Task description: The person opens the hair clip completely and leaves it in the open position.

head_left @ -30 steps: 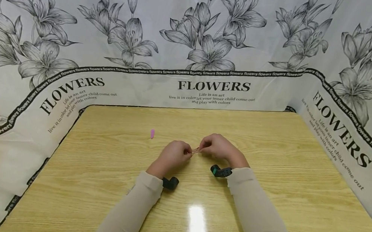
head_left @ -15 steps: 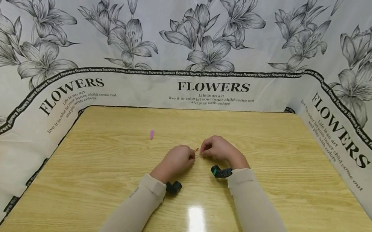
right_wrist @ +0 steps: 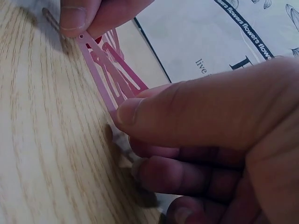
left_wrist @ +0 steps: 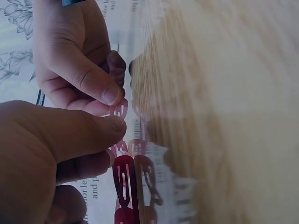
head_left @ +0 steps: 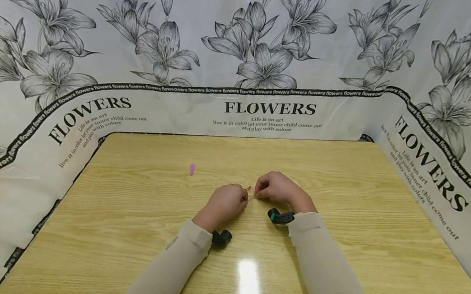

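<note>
In the right wrist view a pink snap hair clip (right_wrist: 96, 77) stretches between the two hands, with another pink clip's bars overlapping it. My right hand (head_left: 280, 188) pinches its wide end between thumb and fingers. The left hand (head_left: 225, 202) pinches the narrow end, its thumb close to the tip. In the left wrist view a dark red snap hair clip (left_wrist: 124, 182) shows just beyond the left fingers, and part of another red one lies below it. The fingers hide how these clips join or overlap.
A small pink object (head_left: 192, 169), too small to identify, lies on the wood-grain table (head_left: 123, 231) left of the hands. Flower-printed cloth (head_left: 170, 111) surrounds the table at the back and sides. A black wrist camera (head_left: 221, 238) sits on the left wrist.
My left hand has moved slightly right and toward the person, then held nearly still. The right hand shifts only a little. Both keep hold of the hair clips.
</note>
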{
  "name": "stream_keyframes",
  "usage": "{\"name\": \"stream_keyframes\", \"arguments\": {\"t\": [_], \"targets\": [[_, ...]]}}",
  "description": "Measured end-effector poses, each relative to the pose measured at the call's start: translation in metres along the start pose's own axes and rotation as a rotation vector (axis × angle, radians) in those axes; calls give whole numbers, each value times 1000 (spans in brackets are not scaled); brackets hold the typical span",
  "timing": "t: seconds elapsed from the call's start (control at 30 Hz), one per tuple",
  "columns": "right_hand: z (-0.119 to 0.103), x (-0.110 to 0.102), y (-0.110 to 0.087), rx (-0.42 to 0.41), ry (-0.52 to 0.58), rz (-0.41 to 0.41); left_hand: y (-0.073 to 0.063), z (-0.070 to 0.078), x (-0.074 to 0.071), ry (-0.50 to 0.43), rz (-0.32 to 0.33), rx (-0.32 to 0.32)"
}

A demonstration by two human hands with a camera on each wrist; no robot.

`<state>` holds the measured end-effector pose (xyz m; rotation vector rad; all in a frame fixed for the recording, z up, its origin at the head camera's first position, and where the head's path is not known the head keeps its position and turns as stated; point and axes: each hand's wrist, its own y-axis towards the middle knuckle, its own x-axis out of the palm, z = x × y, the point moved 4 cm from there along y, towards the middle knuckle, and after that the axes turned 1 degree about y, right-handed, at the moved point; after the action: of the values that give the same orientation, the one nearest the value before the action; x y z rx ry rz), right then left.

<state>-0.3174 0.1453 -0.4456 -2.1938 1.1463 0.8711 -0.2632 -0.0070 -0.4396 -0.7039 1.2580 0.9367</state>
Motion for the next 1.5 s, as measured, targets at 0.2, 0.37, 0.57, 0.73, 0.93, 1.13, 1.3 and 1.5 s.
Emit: {"name": "stream_keyframes", "arguments": {"t": [0.2, 0.37, 0.57, 0.73, 0.93, 1.13, 1.3, 1.5], "targets": [[-1, 0, -1, -14, -9, -1, 0, -1, 1, 19, -1, 6], [-2, 0, -2, -5, -6, -2, 0, -1, 3, 33, 9, 10], [-1, 1, -1, -3, 2, -11, 0, -1, 4, 45, 6, 11], [-1, 2, -1, 12, -3, -14, 1, -2, 5, 40, -2, 6], [-2, 1, -1, 27, -8, -17, 1, -3, 6, 35, 4, 12], [-2, 1, -2, 27, -6, -19, 1, -3, 6, 24, -9, 7], [-2, 0, -2, 22, -13, -18, 1, -4, 7, 22, -14, 2], [-2, -1, -2, 17, -15, -20, 1, -4, 5, 15, -13, -1]]}}
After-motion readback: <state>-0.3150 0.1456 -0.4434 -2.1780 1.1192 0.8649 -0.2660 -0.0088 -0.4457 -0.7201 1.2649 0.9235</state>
